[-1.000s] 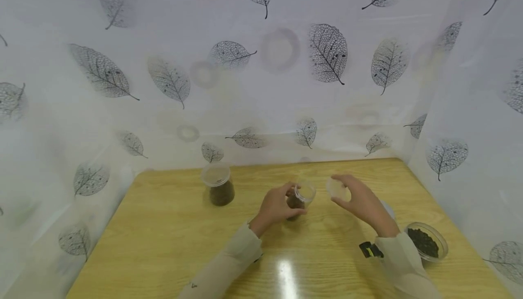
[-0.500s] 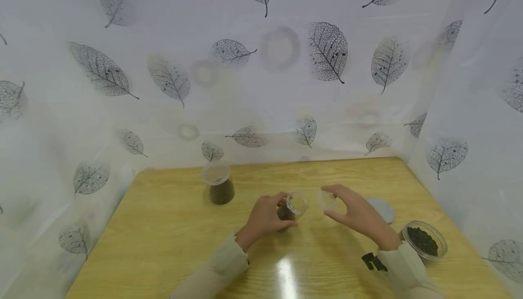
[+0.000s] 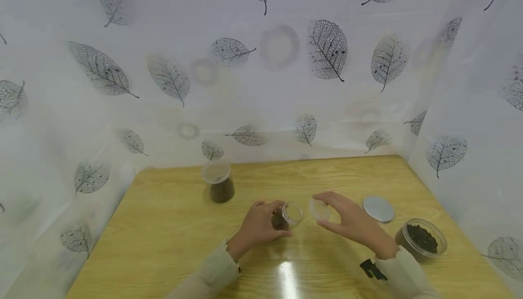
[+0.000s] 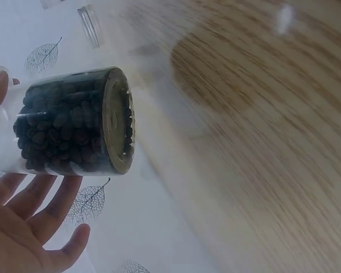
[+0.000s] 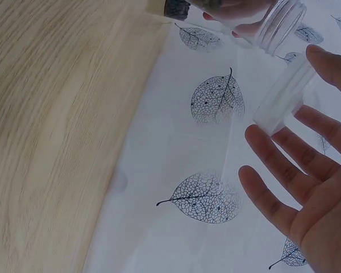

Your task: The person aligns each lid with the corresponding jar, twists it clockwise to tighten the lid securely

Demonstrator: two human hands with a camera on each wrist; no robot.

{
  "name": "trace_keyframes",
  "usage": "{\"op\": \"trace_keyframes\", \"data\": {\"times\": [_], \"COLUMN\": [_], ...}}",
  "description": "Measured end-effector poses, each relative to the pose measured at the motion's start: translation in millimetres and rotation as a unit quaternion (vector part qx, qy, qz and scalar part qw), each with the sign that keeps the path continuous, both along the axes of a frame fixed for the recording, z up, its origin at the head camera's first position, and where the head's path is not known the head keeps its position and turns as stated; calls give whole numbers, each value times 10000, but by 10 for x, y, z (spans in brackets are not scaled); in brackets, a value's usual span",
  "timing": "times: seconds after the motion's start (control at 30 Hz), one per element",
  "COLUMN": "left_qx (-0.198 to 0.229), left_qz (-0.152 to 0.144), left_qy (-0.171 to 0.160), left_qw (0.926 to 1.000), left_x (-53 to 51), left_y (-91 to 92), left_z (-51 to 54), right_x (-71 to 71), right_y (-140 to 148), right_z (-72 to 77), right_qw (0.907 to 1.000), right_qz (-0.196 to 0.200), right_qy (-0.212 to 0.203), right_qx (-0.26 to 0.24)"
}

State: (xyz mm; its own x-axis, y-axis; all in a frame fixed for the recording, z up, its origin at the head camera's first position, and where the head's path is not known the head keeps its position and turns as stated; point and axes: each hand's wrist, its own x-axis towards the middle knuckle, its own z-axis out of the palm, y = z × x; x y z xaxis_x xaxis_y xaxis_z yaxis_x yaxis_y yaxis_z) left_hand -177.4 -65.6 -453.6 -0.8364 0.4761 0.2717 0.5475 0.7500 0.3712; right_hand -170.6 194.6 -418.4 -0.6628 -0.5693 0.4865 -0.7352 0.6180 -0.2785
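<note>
My left hand grips a clear jar, its open threaded mouth tipped to the right. In the left wrist view, dark coffee beans fill the lower part of that jar, which is off the table. My right hand pinches a translucent lid by its edge, thumb on one side and fingers on the other. In the right wrist view the lid faces the jar's mouth, a small gap apart from it.
A lidded jar with dark contents stands at the back left of the wooden table. At the right lie a round silver-grey disc and an open clear tub of dark beans, close to my right forearm.
Both hands have moved left and nearer to me, with the jar and the lid in them. The lid is closer to the jar's mouth. The silver-grey disc has come fully into view.
</note>
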Motion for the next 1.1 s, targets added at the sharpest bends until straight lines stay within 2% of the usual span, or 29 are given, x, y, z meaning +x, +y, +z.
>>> {"op": "trace_keyframes", "data": {"times": [0.27,0.57,0.9,1.1], "left_qx": [-90,-205,-310,-442], "left_qz": [-10,-83,-93,-89], "left_qy": [-72,-126,-18,158], "left_qw": [9999,9997,9995,9989], "left_x": [85,121,159,163], "left_y": [-98,-183,-212,-201], "left_z": [-7,-8,-4,-22], "right_x": [35,57,87,76], "right_y": [-46,-140,-335,-445], "right_z": [-27,-38,-14,-20], "right_qw": [9995,9988,9983,9975], "right_qz": [310,474,559,677], "right_qy": [86,100,-158,-205], "right_qx": [-43,-56,-30,12]}}
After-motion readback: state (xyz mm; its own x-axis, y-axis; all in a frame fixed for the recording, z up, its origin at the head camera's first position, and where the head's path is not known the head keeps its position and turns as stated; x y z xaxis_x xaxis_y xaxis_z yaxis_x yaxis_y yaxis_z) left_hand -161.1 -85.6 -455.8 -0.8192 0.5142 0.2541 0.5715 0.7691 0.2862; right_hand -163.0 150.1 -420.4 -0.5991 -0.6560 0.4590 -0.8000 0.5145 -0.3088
